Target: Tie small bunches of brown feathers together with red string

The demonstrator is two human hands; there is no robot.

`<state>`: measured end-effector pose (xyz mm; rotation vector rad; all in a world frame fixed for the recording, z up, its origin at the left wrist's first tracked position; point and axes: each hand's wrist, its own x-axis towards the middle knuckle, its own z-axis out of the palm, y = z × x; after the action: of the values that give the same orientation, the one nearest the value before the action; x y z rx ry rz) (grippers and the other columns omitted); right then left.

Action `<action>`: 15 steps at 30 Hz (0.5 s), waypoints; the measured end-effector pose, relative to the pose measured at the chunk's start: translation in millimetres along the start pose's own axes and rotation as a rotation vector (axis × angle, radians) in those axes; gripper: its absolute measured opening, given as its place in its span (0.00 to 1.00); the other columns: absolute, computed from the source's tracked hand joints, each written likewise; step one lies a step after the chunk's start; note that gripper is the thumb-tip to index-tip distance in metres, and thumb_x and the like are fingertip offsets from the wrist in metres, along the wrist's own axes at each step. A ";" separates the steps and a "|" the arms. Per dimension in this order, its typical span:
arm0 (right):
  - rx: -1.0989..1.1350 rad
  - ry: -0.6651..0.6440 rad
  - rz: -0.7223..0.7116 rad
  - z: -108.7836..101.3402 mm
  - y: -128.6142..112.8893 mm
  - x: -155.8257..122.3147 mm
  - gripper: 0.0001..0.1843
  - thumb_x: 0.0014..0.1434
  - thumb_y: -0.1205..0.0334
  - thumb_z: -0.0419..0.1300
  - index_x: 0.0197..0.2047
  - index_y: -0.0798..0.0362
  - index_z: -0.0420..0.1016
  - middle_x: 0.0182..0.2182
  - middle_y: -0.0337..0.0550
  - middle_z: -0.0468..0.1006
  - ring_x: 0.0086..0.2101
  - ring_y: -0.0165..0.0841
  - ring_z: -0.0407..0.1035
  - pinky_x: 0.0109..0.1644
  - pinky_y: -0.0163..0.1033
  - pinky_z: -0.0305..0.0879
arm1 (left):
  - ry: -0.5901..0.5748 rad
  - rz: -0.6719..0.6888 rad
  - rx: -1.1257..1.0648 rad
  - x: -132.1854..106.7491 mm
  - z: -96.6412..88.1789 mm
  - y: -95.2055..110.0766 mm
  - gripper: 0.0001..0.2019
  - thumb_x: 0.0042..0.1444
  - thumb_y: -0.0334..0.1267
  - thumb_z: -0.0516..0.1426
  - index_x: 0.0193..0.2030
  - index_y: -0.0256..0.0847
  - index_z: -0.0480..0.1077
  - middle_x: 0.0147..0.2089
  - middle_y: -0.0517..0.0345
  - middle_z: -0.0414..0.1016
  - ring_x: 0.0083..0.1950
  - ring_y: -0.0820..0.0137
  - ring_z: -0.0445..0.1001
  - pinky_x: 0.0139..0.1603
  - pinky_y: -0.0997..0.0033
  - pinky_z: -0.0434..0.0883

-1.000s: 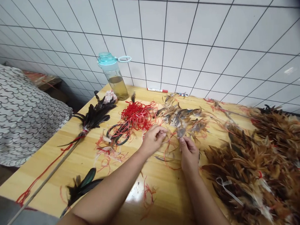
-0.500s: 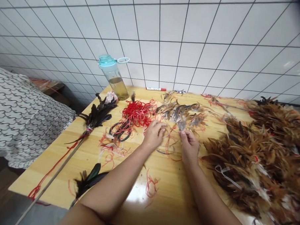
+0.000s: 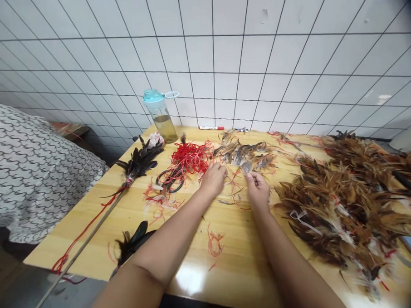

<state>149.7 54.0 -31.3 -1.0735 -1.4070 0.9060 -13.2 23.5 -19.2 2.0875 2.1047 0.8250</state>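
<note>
My right hand [image 3: 259,190] pinches a small grey fluffy feather [image 3: 247,167] between thumb and forefinger, low over the table. My left hand [image 3: 214,179] is a little to the left, palm down, its fingers bent together beside the tangle of red string [image 3: 189,157]. Whatever those fingers hold, if anything, is hidden. Just beyond both hands lies a loose heap of brown and grey feathers [image 3: 241,152]. Thin bits of red string are scattered on the wood between and below the hands.
Large brown feather bundles [image 3: 337,198] cover the table's right side. At left, a stick with black feathers [image 3: 139,161] overhangs the edge of the wooden table [image 3: 89,231]. A water bottle [image 3: 165,126] and a red-capped marker [image 3: 211,128] stand and lie near the tiled wall.
The view has tilted up slightly and turned a bit, so more wall shows. My left fingers look more bent together. My right hand keeps its pinch on the feather.
</note>
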 end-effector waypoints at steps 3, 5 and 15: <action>-0.020 -0.007 -0.025 0.8 -0.3 0.0 0.16 0.57 0.49 0.57 0.33 0.54 0.75 0.29 0.42 0.77 0.31 0.33 0.68 0.37 0.38 0.65 | 0.023 -0.023 -0.009 2.7 -1.8 -1.5 0.09 0.56 0.24 0.50 0.34 0.39 0.69 0.40 0.47 0.67 0.46 0.60 0.63 0.48 0.60 0.62; -0.032 -0.009 -0.018 0.8 0.7 0.3 0.16 0.57 0.49 0.57 0.33 0.54 0.75 0.28 0.42 0.77 0.30 0.32 0.67 0.37 0.38 0.65 | 0.108 -0.055 -0.058 5.0 -3.1 -3.5 0.09 0.54 0.23 0.50 0.34 0.39 0.68 0.40 0.47 0.67 0.46 0.60 0.63 0.47 0.61 0.62; -0.056 -0.029 -0.083 -1.5 5.3 3.9 0.15 0.56 0.50 0.57 0.32 0.54 0.76 0.31 0.44 0.77 0.35 0.35 0.69 0.45 0.42 0.64 | 0.151 -0.379 -1.304 11.8 -2.6 21.6 0.07 0.54 0.33 0.56 0.41 0.37 0.67 0.28 0.64 0.65 0.27 0.78 0.63 0.31 0.75 0.61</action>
<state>151.9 59.3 -35.1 -1.0396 -1.4972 0.8292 4.5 32.5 -4.3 0.9168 1.2206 1.6478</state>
